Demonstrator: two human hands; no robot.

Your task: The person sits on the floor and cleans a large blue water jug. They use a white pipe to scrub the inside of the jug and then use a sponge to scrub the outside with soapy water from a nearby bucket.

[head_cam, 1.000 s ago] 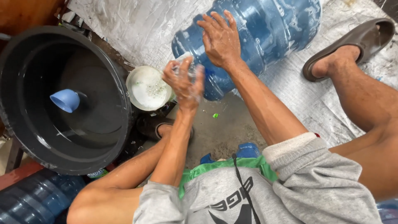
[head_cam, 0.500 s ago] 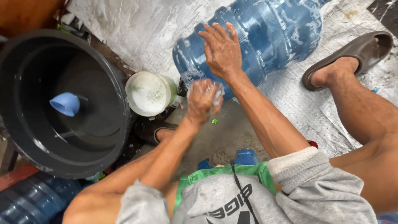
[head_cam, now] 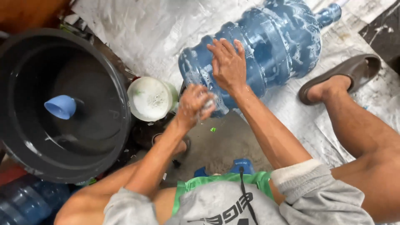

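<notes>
Black plastic tub (head_cam: 25,62) fills the left side, a pale blue funnel (head_cam: 61,106) lying inside it; both sit where they did a moment ago. Lying on its side on the wet grey sheet (head_cam: 137,29), the blue jug (head_cam: 271,54) has its neck pointing up and to the right and its base towards the person. It is translucent and ribbed, streaked with white suds over most of its wall. Compared with half a second ago, it appears a little further right in the view, with its neck now showing near the top edge.

A sandalled foot (head_cam: 333,83) rests just right of the jug. The white bucket (head_cam: 151,99) stands between tub and jug, foamy water inside.

The right hand (head_cam: 227,64) lies flat on the jug's side near the base, fingers spread and pressed to the plastic, much as before. The left hand (head_cam: 195,104) has dropped from a second ago and now sits at the jug's base, fingers curled together around something soapy and pale; what it is cannot be told, since the hand is blurred.
</notes>
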